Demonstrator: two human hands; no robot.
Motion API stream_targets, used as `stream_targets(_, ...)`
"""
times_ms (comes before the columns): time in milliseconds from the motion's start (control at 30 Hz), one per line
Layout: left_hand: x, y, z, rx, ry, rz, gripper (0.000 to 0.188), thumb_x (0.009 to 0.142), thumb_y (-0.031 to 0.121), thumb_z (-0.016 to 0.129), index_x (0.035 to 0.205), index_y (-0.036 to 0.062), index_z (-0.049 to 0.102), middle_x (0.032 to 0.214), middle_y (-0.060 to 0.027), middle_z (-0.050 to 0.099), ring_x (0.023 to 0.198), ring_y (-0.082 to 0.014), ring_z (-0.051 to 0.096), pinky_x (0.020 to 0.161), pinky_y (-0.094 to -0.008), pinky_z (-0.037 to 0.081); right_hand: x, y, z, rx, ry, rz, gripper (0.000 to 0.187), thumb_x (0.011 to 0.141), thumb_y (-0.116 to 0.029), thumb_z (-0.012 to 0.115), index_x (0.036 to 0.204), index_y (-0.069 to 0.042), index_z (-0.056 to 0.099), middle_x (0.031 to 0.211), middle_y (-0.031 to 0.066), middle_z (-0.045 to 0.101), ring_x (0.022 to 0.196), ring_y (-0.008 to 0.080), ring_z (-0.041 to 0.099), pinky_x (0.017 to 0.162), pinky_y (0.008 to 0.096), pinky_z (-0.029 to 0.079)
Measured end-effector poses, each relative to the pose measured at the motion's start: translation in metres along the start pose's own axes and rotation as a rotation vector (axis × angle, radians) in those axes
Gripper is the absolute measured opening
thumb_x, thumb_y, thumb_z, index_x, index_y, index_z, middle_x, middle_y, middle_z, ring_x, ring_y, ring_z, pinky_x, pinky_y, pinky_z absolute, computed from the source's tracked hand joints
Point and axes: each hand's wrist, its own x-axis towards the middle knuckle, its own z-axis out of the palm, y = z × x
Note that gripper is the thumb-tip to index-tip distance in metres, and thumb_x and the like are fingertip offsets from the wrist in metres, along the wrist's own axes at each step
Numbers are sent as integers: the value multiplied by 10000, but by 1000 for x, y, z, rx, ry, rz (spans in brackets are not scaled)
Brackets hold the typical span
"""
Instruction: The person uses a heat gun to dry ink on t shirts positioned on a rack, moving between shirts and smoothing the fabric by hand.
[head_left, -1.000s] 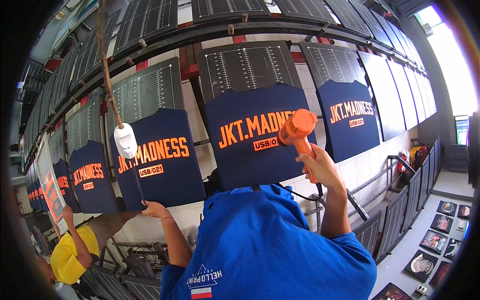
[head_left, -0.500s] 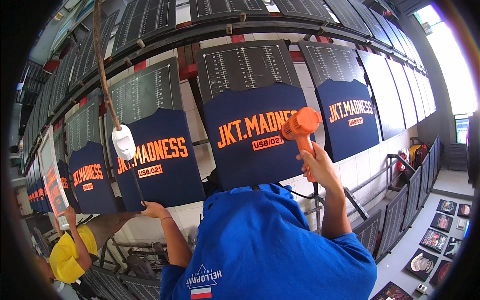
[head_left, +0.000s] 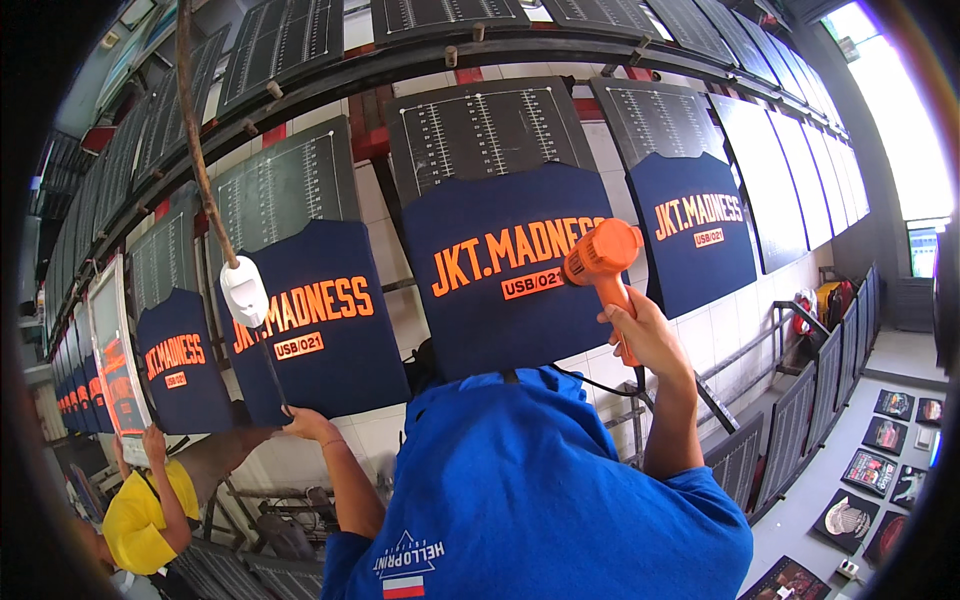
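Over navy shirt [head_left: 500,335] on board [head_left: 462,155] | right hand [head_left: 652,338] grips orange heat gun [head_left: 603,258] | left hand [head_left: 312,427]: grip unclear

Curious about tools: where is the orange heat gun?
Right of centre in the head view, the right hand holds the heat gun over a navy shirt.

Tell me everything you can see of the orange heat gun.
The heat gun is pistol-shaped, with a thick rounded body, slotted vents and a slim handle, all in orange that looks like plastic. The right hand grips the handle, which slants down toward the person. Its body is over the right part of a navy shirt; whether they touch is unclear. A black cord shows near the handle's base. Whether it is running cannot be told.
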Motion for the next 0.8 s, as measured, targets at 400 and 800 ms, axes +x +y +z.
stream_targets(400,144,-60,-26,256,-28,239,502,1041,299,427,1236,-152,533,1225,-341,587,1125,-454,596,946,-487,480,11,-32,61,258,-168,-34,361,1017,-225,523,1286,15,515,925,56,624,654,73,569,556,227,519)
stream_targets(800,275,-76,0,505,-399,424,441,1026,245,444,1247,-112,578,1192,-321,621,1095,-459,600,944,-486,466,4,-52,99,97,-127,-45,319,991,-229,532,1176,30,554,914,76,631,643,92,571,531,249,510)
